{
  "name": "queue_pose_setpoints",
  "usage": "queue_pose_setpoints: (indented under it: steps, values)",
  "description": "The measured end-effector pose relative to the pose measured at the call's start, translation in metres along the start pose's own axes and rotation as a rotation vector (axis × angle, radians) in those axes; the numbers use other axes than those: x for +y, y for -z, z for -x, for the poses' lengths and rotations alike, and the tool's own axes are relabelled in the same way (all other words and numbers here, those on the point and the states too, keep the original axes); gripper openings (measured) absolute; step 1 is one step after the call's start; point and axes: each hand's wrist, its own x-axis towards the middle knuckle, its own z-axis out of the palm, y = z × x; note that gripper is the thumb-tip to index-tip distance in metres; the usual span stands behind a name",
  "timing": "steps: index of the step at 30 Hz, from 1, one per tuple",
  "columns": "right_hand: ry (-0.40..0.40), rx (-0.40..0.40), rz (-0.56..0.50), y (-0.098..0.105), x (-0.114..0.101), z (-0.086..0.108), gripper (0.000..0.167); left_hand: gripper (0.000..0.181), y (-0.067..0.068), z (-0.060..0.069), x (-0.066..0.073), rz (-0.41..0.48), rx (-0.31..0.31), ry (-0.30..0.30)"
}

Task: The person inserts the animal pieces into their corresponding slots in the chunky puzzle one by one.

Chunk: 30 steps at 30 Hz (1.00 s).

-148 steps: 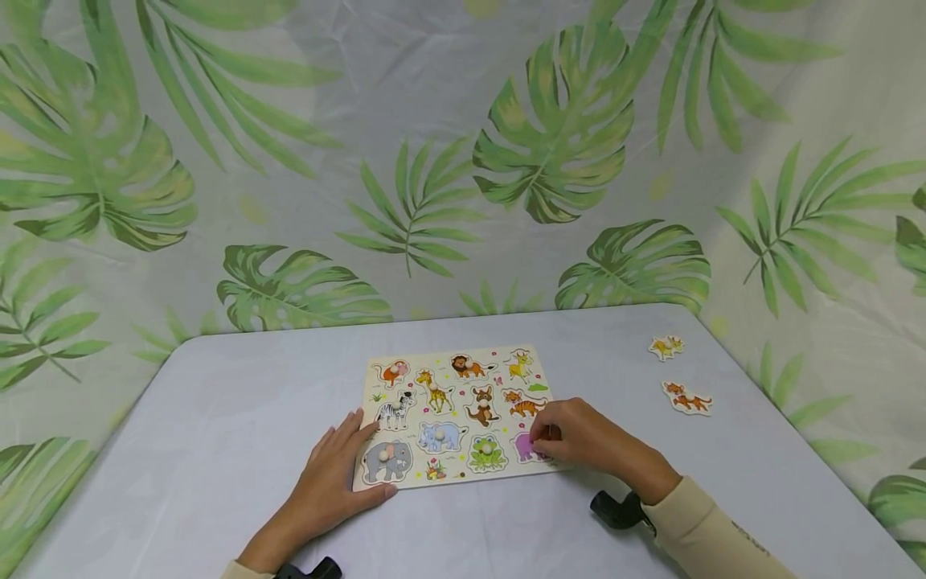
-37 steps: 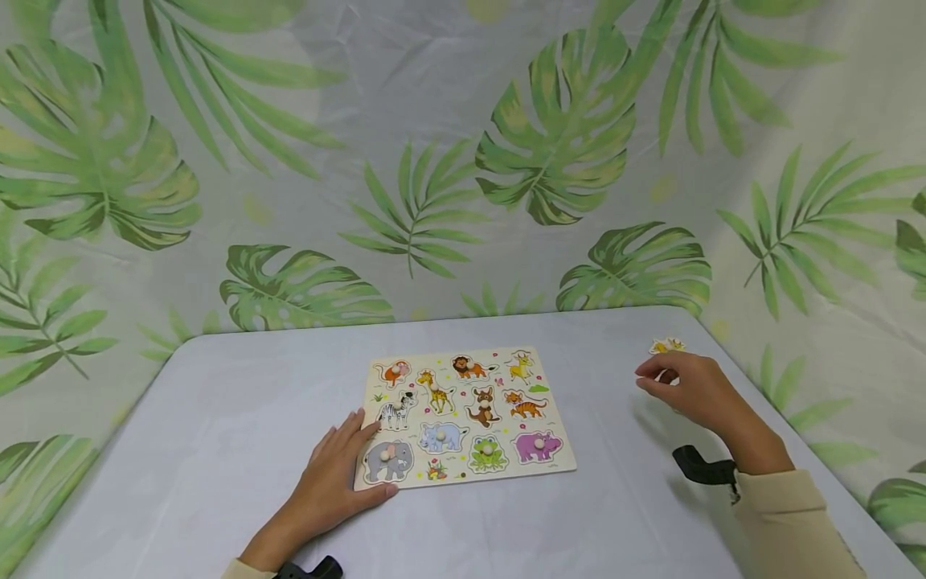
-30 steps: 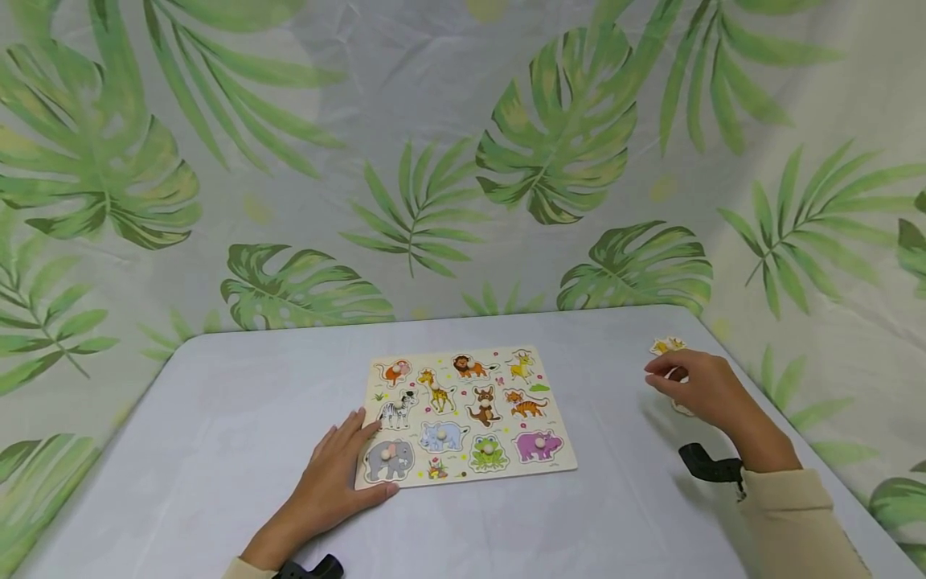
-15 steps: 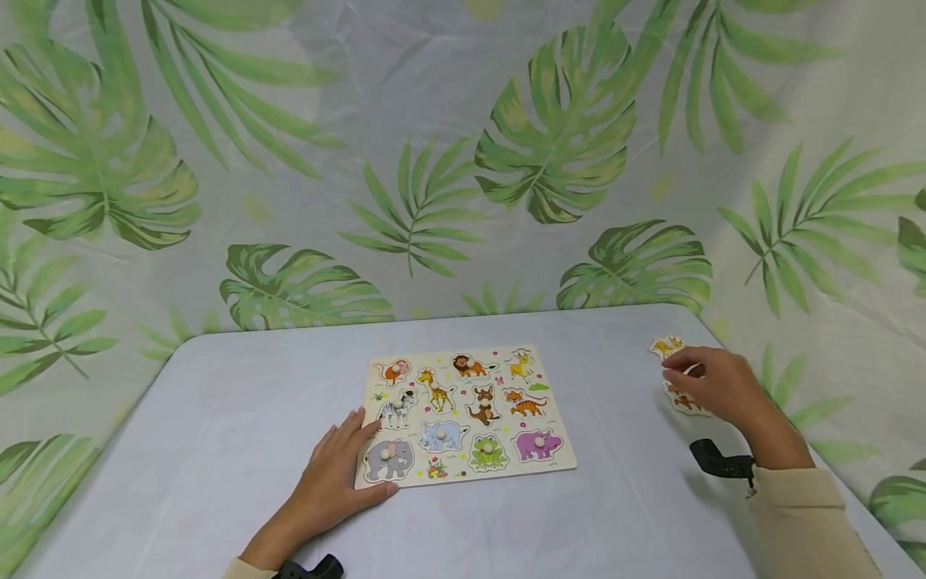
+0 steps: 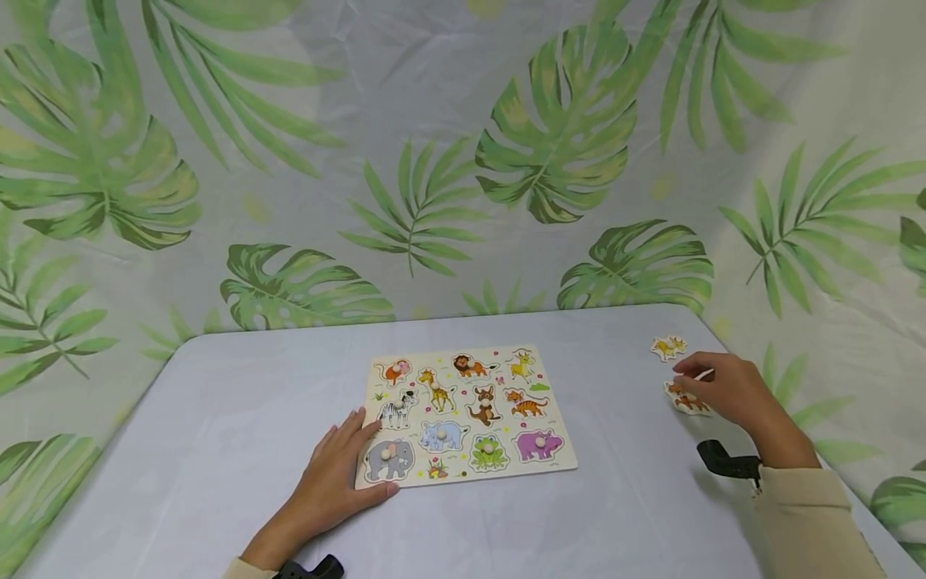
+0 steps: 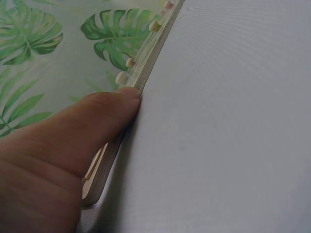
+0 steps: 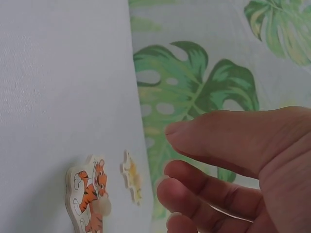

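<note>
A wooden peg puzzle board (image 5: pixel 463 474) with animal pieces lies on the white table. My left hand (image 5: pixel 336 474) rests at the board's near left corner, fingers along the left side and thumb (image 6: pixel 109 109) against the front edge. Over at the right, my right hand (image 5: pixel 731 394) hovers above a loose tiger piece (image 5: pixel 687 400), partly covering it in the head view. The right wrist view shows the tiger piece (image 7: pixel 80 194) with its round knob, apart from the bent fingers (image 7: pixel 194 194) and thumb, which hold nothing. Just beyond lies a yellow deer-like piece (image 5: pixel 669 347).
The table (image 5: pixel 231 402) has a rounded far edge, close behind the yellow piece. A leaf-patterned cloth (image 5: pixel 448 161) hangs behind the table and along the right side. Each wrist carries a black camera mount (image 5: pixel 727 462).
My right hand has left the purple hippo on the board and moved right to the loose tiger piece. Lately it shifts slightly further right. My left hand stays in place.
</note>
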Motion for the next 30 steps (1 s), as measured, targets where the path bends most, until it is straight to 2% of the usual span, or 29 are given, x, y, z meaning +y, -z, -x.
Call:
queue_pose_setpoints:
  steps: [17,30]
  values:
    - [-0.045,-0.067,0.023,-0.004,0.020,0.000,0.027,0.092,0.000,0.001,0.000,-0.004,0.028,-0.024]
    - [-0.060,-0.094,0.074,-0.007,0.028,0.000,0.024,0.093,-0.001,0.001,-0.001,-0.002,0.012,-0.010]
